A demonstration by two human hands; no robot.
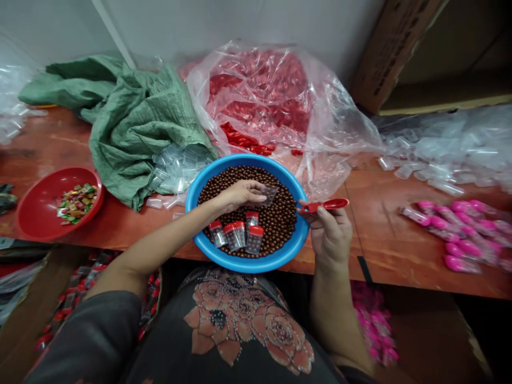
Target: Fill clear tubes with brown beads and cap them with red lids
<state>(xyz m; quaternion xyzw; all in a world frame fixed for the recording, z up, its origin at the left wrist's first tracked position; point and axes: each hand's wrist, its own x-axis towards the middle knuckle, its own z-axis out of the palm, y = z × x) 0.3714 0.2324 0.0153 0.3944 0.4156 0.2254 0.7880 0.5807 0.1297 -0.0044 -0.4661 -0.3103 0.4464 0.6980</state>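
Observation:
A blue basin (298, 242) full of small brown balls (280, 229) sits at the table's front edge. Over the balls, my left hand (242, 195) pinches a clear plastic container (270, 195) by one end. At the basin's right rim, my right hand (331, 229) grips a red spoon-shaped plastic piece (325, 206), its rounded end pointing right. Several small clear containers with red caps (235, 236) lie on the balls below my left hand. The contents of the container in my left hand cannot be made out.
Behind the basin stands a clear bag of red plastic pieces (260, 96). A green sack (136, 128) and loose clear containers (180, 162) lie left, near a red bowl (32, 208) of wrapped bits. Pink-capped tubes (464, 232) and more clear tubes (444, 154) lie right.

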